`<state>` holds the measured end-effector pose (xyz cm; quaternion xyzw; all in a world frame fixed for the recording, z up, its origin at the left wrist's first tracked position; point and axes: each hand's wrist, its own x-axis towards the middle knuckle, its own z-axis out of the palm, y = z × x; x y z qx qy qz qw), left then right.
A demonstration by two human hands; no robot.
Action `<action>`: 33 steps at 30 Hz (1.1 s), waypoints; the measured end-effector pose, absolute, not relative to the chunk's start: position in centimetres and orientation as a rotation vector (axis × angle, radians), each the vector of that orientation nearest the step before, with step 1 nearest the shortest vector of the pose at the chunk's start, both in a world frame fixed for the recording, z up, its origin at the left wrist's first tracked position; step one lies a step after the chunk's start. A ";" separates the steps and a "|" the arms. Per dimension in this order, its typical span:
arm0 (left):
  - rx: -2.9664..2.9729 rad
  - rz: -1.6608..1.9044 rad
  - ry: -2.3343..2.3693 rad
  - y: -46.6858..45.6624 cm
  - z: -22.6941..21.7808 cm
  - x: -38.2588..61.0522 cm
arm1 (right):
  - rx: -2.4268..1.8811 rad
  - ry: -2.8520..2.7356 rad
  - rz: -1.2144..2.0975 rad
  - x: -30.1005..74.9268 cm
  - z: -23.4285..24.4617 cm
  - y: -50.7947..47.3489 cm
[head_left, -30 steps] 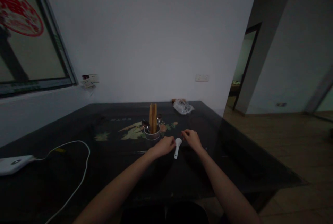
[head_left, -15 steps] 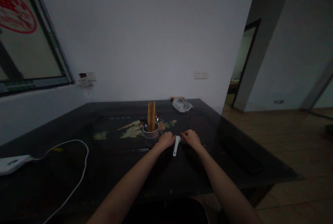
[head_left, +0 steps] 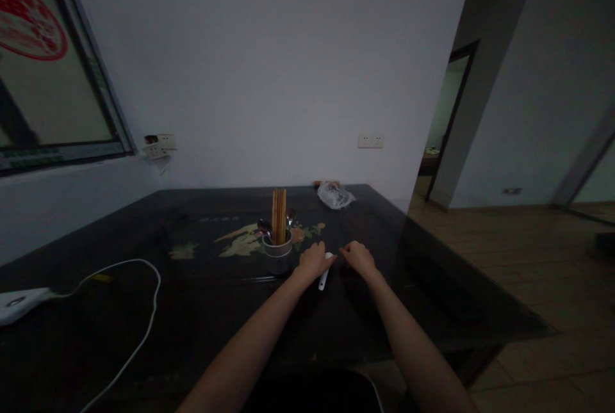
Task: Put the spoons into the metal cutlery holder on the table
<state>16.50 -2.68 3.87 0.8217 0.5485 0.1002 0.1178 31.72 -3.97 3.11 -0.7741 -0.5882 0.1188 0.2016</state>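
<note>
A white spoon (head_left: 323, 279) lies on the dark table (head_left: 202, 310), handle toward me. My left hand (head_left: 314, 260) has its fingers curled over the spoon's bowl end, which it hides. My right hand (head_left: 358, 257) rests just right of the spoon, fingers curled together and pointing left, with nothing visible in them. Directly left of my left hand stands a grey cup (head_left: 278, 254) holding wooden chopsticks (head_left: 279, 225) and metal spoons.
A white cable (head_left: 148, 310) loops across the table's left part to a white device (head_left: 19, 303). A crumpled plastic bag (head_left: 335, 195) lies at the far edge by the wall. The table's right edge borders a wooden floor and a doorway.
My left hand has slid right onto the spoon's bowl and closed over it. My right hand has barely moved. The view has shifted slightly.
</note>
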 end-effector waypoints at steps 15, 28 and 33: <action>2.591 0.207 1.506 -3.9 4.4 16.4 | -2.165 -1.658 0.326 31.7 3.3 -4.0; 2.676 0.054 1.524 -5.4 6.5 16.3 | -2.239 -1.628 0.340 31.6 3.9 -4.3; 2.684 0.349 1.236 -5.8 7.7 13.6 | -2.215 -1.597 0.329 31.7 3.4 -3.9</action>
